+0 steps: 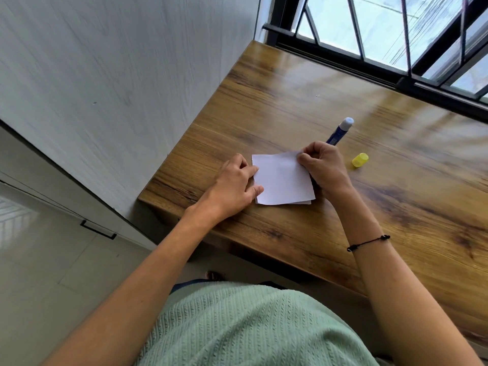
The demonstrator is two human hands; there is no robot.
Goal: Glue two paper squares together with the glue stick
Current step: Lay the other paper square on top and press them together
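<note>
Two white paper squares (284,180) lie stacked on the wooden table (396,207); the lower one peeks out at the bottom right edge. My left hand (235,186) rests on the left edge of the stack, fingers flat on it. My right hand (323,167) pinches the upper right corner of the top square between thumb and fingers. The blue glue stick (340,130) stands uncapped just behind my right hand, its white tip up. Its yellow cap (360,160) lies on the table to the right of that hand.
A grey wall (105,88) borders the table's left side. A window with black bars (396,35) runs along the far edge. The table's near edge (264,249) sits just in front of my body.
</note>
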